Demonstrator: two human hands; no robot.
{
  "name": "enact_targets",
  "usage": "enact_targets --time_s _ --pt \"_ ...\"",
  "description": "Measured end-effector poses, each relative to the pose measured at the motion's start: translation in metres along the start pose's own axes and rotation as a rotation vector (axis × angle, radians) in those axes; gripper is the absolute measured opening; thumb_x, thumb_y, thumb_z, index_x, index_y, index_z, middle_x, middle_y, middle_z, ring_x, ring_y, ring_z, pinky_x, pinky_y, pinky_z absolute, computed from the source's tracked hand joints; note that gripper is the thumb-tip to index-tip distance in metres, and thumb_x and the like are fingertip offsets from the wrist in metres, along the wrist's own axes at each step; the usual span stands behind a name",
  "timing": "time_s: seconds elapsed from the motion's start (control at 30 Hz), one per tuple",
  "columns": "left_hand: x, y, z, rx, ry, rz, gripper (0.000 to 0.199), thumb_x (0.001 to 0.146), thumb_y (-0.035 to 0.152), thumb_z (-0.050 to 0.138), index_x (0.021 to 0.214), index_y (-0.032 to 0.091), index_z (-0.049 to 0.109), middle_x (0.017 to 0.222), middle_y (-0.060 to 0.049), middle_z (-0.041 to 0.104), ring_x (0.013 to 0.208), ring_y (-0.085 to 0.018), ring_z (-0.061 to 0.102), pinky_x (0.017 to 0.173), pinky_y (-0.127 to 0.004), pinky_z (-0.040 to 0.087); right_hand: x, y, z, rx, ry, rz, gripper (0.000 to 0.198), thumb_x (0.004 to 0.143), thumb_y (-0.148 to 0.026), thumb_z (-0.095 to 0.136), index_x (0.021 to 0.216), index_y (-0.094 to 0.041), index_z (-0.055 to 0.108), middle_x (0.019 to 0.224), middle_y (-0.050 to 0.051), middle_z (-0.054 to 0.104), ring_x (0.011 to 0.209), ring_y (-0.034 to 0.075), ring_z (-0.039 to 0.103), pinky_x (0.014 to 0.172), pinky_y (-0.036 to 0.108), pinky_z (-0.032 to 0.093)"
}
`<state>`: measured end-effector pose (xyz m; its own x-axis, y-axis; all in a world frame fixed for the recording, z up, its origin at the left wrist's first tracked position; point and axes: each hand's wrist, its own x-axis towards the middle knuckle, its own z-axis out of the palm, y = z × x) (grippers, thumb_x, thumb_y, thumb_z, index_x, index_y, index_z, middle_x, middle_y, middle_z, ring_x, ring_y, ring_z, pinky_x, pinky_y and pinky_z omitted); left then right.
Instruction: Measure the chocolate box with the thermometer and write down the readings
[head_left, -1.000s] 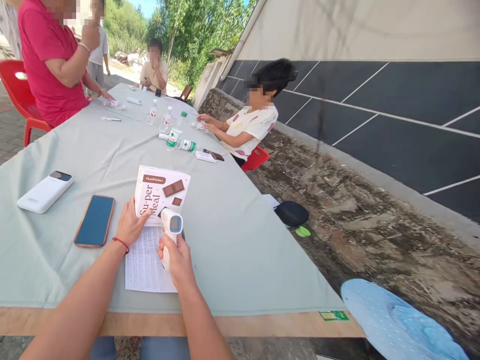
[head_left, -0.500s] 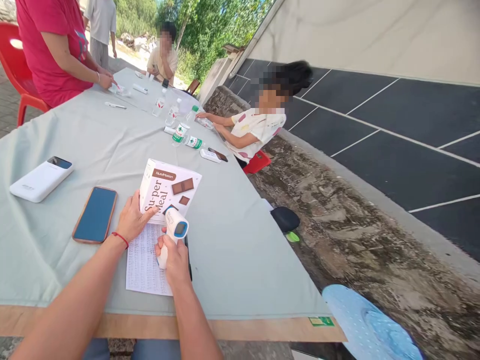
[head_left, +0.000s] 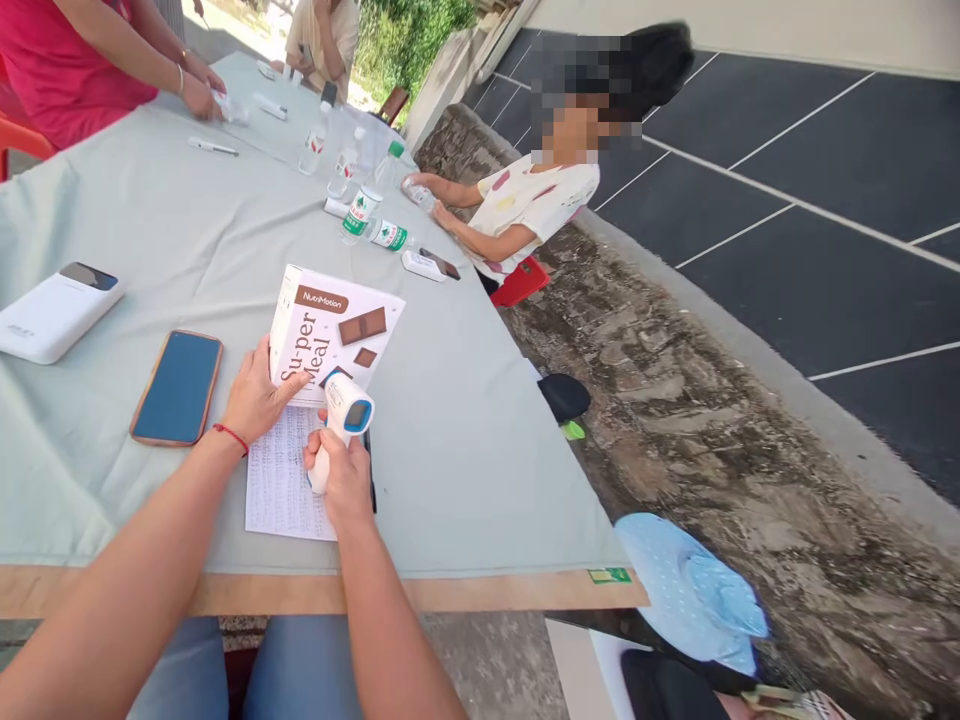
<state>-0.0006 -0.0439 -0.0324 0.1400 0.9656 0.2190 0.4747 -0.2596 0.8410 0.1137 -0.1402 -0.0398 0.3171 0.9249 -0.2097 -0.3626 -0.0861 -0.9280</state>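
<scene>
With its fingers round the left side, my left hand [head_left: 259,390] holds a white "NutriMotion Su-per Meal" box [head_left: 330,330] upright, its printed face toward me. My right hand [head_left: 345,470] is wrapped round the handle of a white and blue infrared thermometer [head_left: 347,408]. The thermometer's small screen faces me, and its front end is close to the lower part of the box; whether they touch I cannot tell. Beneath both hands lies a printed sheet of paper [head_left: 281,490], with a dark edge of something showing beside my right hand. Left of my left hand rests a phone [head_left: 178,388] in an orange-brown case.
A white power bank [head_left: 60,312] lies at the left on the pale tablecloth [head_left: 480,470]. Several water bottles [head_left: 361,212] and a white device [head_left: 423,265] are farther up. One person [head_left: 525,215] sits at the right side; another in pink [head_left: 82,70] is far left. A blue hat [head_left: 690,590] is beyond the table's right corner.
My view has tilted downward, so the table sits higher and my legs show. Both hands keep hold of the box and the thermometer in nearly the same arrangement.
</scene>
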Motion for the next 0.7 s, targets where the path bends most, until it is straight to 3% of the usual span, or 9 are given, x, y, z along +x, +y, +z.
enact_targets --time_s 0.33,0.7 --pt "-0.0012 0.0016 -0.0027 -0.037 -0.007 0.006 0.054 0.084 0.053 0.056 0.127 0.022 0.047 0.11 -0.009 0.059 0.106 -0.03 0.053 0.089 -0.044 0.045 0.0007 0.0026 0.0011 0.008 -0.011 0.007 0.03 0.072 -0.04 0.064 0.092 -0.019 0.056 0.054 -0.008 0.051 0.047 0.01 0.045 0.05 0.026 0.037" --pt "-0.0012 0.0016 -0.0021 -0.029 -0.01 0.001 0.054 0.085 0.053 0.056 0.127 0.021 0.047 0.114 -0.01 0.059 0.109 -0.03 0.052 0.088 -0.044 0.044 -0.0001 0.0015 0.0013 -0.006 -0.008 0.007 0.033 0.073 -0.04 0.063 0.097 -0.019 0.056 0.056 -0.007 0.052 0.049 0.01 0.046 0.051 0.026 0.037"
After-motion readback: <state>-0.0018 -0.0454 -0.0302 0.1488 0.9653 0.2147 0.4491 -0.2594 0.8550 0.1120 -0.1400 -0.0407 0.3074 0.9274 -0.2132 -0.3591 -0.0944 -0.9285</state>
